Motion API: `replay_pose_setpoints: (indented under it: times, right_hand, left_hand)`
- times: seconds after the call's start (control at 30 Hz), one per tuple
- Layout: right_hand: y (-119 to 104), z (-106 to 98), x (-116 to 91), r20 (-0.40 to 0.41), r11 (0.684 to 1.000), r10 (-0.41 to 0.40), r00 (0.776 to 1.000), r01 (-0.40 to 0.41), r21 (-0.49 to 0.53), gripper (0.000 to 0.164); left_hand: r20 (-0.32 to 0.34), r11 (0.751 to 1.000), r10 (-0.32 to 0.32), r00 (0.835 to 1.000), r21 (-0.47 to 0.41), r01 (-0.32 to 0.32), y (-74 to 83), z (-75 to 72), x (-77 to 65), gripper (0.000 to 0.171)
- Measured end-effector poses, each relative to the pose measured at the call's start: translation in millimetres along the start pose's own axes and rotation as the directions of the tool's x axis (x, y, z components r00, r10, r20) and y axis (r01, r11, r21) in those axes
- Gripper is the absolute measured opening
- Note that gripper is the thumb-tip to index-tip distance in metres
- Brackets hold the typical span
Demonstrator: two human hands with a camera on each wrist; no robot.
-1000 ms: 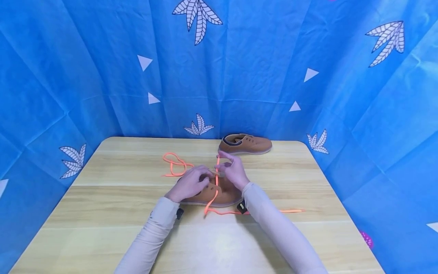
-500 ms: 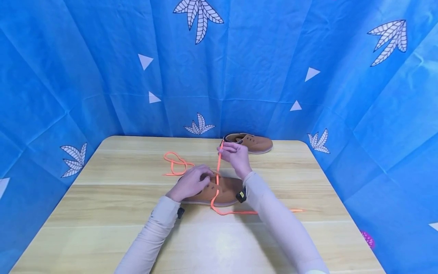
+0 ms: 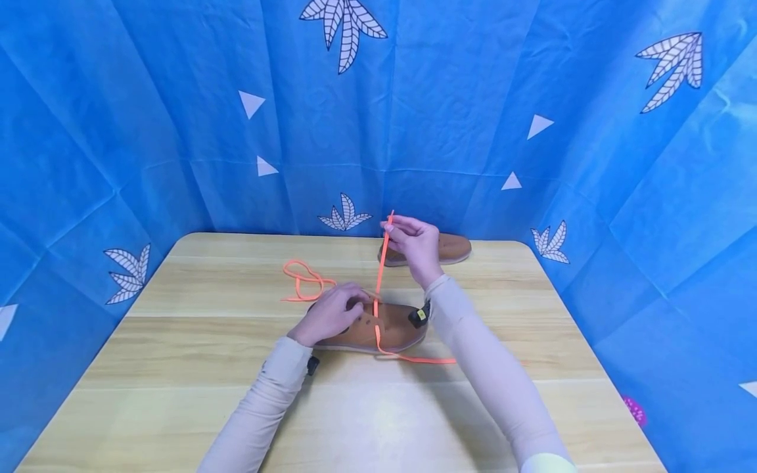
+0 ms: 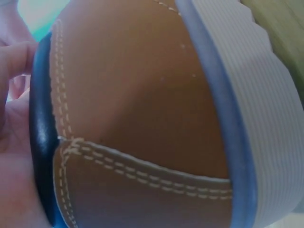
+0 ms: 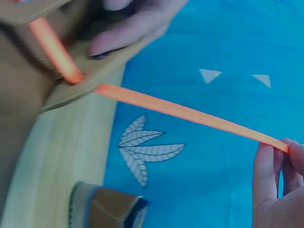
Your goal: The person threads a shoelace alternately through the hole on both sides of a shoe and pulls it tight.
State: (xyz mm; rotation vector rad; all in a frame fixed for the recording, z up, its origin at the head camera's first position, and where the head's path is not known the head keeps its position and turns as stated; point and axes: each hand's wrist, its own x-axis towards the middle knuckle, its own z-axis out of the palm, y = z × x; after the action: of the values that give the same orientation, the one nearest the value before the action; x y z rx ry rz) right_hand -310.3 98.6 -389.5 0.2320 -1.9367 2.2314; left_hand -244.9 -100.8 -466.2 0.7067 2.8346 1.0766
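Note:
A brown shoe (image 3: 397,336) lies sideways on the table, toe to the right. My left hand (image 3: 331,315) grips its far eyelet flap from over the opening; in the left wrist view the shoe's stitched heel (image 4: 142,95) hides most of the fingers. An orange shoelace (image 3: 382,266) crosses the shoe and passes through the far flap. Above and behind the shoe, my right hand (image 3: 416,246) pinches that lace near its tip. The right wrist view shows the lace (image 5: 175,109) stretched taut from the flap to the fingertips. Its other end trails over the near side.
A second brown shoe (image 3: 455,248) stands at the table's back edge, partly behind the right hand. One loose orange shoelace (image 3: 319,282) lies looped at the left, beyond the shoe. Blue patterned cloth (image 3: 449,98) hangs around the wooden table (image 3: 177,394).
My right hand has risen up and away from the shoe, drawing the orange lace through the far flap. The near trailing end has shortened toward the shoe. The left hand has stayed in place.

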Motion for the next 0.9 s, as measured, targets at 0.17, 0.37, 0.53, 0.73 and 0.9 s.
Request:
replay_pose_setpoints:
  times: [0.17,0.37,0.53,0.73,0.9]
  right_hand:
    - [-14,2,0,0.007,0.998,-0.068,0.998,0.068,0.004,0.026]
    - [-32,5,-1,0.027,0.989,-0.143,0.989,0.143,0.027,0.026]
    - [-47,8,-5,0.047,0.981,-0.193,0.98,0.191,0.045,0.022]
    - [-63,11,-11,0.054,0.962,-0.268,0.962,0.264,0.076,0.019]
    - [-77,14,-15,0.046,0.932,-0.352,0.935,0.346,0.109,0.016]
  left_hand:
    - [-0.004,1.0,0.006,1.0,-0.004,-0.006,-0.4,0.4,0.0,0.024]
    - [-0.002,1.0,0.004,1.0,-0.017,-0.004,1.4,0.3,-1.1,0.024]
    - [-0.005,1.0,0.012,1.0,-0.009,-0.012,1.9,0.1,-2.3,0.024]
    - [-0.006,1.0,0.016,1.0,-0.001,-0.016,1.5,-0.5,-2.5,0.024]
    - [-0.002,1.0,0.024,1.0,-0.002,-0.024,0.6,-1.7,-2.6,0.025]
